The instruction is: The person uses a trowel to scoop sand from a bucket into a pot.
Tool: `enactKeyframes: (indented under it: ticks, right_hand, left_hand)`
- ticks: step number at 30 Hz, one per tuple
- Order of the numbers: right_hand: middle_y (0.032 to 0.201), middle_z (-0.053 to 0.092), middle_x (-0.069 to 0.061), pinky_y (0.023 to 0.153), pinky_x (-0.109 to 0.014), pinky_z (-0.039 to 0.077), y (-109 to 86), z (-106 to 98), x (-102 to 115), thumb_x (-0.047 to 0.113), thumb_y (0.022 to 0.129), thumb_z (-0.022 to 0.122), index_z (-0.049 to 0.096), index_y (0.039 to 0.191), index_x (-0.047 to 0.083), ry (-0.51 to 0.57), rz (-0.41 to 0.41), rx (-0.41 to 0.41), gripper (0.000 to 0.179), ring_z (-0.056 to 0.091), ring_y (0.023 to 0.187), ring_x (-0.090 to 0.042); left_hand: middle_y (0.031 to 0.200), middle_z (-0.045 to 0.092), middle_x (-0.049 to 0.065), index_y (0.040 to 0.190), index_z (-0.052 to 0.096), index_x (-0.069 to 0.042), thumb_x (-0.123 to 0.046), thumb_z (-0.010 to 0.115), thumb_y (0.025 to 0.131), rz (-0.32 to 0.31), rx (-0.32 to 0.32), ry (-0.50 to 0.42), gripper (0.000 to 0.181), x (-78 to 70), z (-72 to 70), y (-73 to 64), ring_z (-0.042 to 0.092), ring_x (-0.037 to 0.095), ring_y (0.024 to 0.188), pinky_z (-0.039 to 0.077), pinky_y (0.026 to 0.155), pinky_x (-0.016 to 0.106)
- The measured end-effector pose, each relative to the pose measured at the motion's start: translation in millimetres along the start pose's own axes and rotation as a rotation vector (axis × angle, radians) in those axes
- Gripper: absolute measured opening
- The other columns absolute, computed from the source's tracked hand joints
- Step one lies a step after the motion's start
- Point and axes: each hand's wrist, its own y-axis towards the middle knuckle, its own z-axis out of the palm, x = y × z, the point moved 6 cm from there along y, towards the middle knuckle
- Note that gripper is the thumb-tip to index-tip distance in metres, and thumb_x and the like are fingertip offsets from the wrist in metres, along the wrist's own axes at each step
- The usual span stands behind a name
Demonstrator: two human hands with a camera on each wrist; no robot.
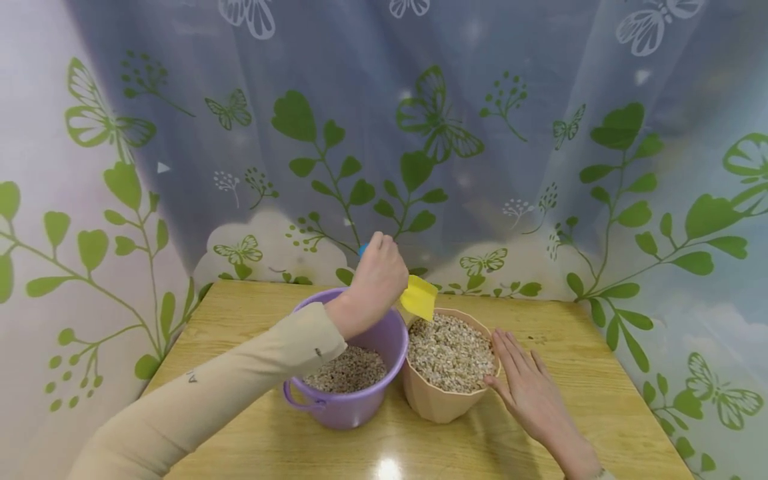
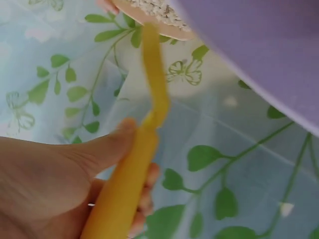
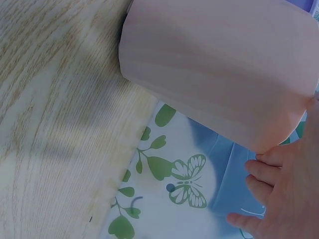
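My left hand grips the yellow handle of a toy shovel, thumb along one side and fingers curled round the other. The shovel's yellow blade hangs over the back left rim of a peach faceted pot. That pot is filled nearly to its rim with small pale gravel-like grains. My right hand rests its straight fingers against the pot's right side at the rim. Beneath my left forearm stands a purple bucket, with a lower layer of similar grains inside.
Both containers stand side by side on a light wooden table. A curtain printed with leaves and butterflies rises behind the table's back edge and along both sides. The bucket's purple handle sticks out at the front left.
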Motion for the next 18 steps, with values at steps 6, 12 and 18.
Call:
enactKeyframes:
  ticks: [6, 12, 18]
  right_hand:
    - [0.165, 0.026, -0.014, 0.112, -0.065, 0.027, 0.6, 0, -1, 0.045, 0.104, 0.052, 0.019, 0.162, 0.012, -0.008, -0.013, -0.023, 0.075, 0.027, 0.150, -0.034]
    - [0.165, 0.027, -0.012, 0.123, -0.051, 0.008, 0.5, -4, 1, 0.051, 0.103, 0.050, 0.021, 0.162, 0.012, -0.070, -0.051, -0.058, 0.076, 0.025, 0.152, -0.028]
    - [0.165, 0.029, -0.011, 0.124, -0.038, 0.000, 6.8, -14, 21, 0.057, 0.101, 0.047, 0.024, 0.160, 0.009, -0.151, -0.167, -0.155, 0.079, 0.027, 0.152, -0.025]
  left_hand:
    - [0.076, 0.054, -0.001, 0.071, 0.060, -0.013, -0.061, 0.057, 0.093, -0.135, -0.066, -0.271, 0.053, 24.8, 20.4, -19.5, 0.045, 0.017, 0.077, 0.035, 0.080, 0.032]
    - [0.087, 0.065, 0.004, 0.087, 0.068, -0.007, -0.062, 0.059, 0.091, -0.239, -0.087, -0.363, 0.056, 45.3, 45.7, -51.9, 0.057, 0.021, 0.087, 0.039, 0.084, 0.035]
    - [0.085, 0.066, 0.007, 0.087, 0.069, -0.003, -0.058, 0.067, 0.089, -0.266, -0.121, -0.408, 0.054, 59.9, 66.0, -88.2, 0.059, 0.023, 0.083, 0.038, 0.075, 0.034]
